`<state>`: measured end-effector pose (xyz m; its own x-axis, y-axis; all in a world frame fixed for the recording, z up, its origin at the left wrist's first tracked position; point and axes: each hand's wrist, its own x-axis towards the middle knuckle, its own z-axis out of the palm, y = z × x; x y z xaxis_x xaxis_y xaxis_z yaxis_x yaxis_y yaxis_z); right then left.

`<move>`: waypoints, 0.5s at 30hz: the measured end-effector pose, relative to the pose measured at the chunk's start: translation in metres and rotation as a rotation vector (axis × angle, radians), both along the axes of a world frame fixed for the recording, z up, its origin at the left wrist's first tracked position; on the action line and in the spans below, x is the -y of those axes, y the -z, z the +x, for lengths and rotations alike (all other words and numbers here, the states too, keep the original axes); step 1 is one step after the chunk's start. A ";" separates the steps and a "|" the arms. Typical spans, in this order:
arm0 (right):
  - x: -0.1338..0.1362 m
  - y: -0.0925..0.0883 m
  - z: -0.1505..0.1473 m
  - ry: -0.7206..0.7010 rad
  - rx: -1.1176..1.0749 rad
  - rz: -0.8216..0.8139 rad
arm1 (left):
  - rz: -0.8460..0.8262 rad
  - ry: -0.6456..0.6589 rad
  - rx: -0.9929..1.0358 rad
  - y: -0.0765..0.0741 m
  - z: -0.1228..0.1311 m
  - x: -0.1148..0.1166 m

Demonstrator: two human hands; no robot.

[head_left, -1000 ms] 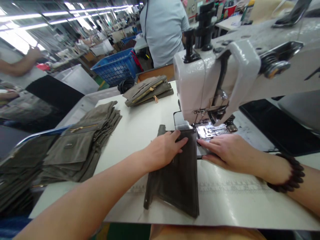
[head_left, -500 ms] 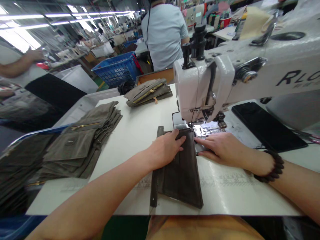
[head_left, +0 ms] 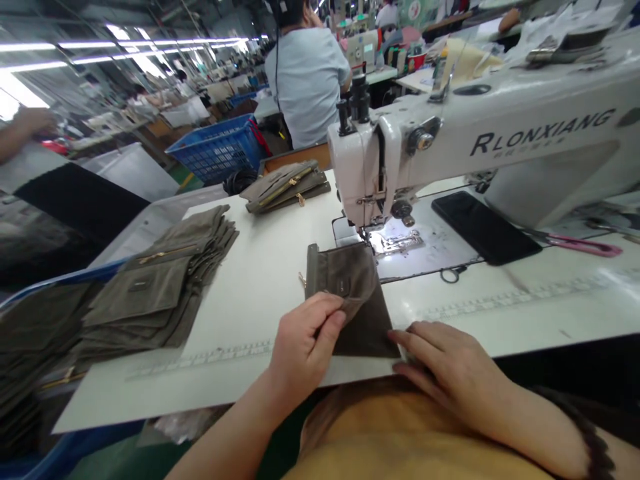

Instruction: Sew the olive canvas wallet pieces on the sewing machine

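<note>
A dark olive-brown fabric pouch piece lies on the white table in front of the sewing machine, its far edge by the needle and presser foot. My left hand pinches the near edge of its upper layer, lifted and curled back over the layer below. A small label shows on that upper layer, and a zipper pull pokes out at its left side. My right hand holds the near right corner of the lower layer between thumb and index finger, close to the table's front edge.
Left lies a stack of similar zippered pieces, with more in a blue bin. Another small pile sits behind. A black phone, pink-handled scissors and a small black ring are right. A blue crate and co-workers are beyond.
Both hands have moved back toward me, away from the needle. My left hand, which lay flat on the pouch piece, now lifts its upper layer. My right hand has reached the near corner.
</note>
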<state>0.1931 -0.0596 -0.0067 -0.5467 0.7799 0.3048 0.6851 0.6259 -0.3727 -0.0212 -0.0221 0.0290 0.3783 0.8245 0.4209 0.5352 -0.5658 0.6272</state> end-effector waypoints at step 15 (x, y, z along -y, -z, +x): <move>0.012 0.001 -0.013 0.282 -0.941 -0.664 | 0.114 0.075 -0.009 0.004 0.022 0.023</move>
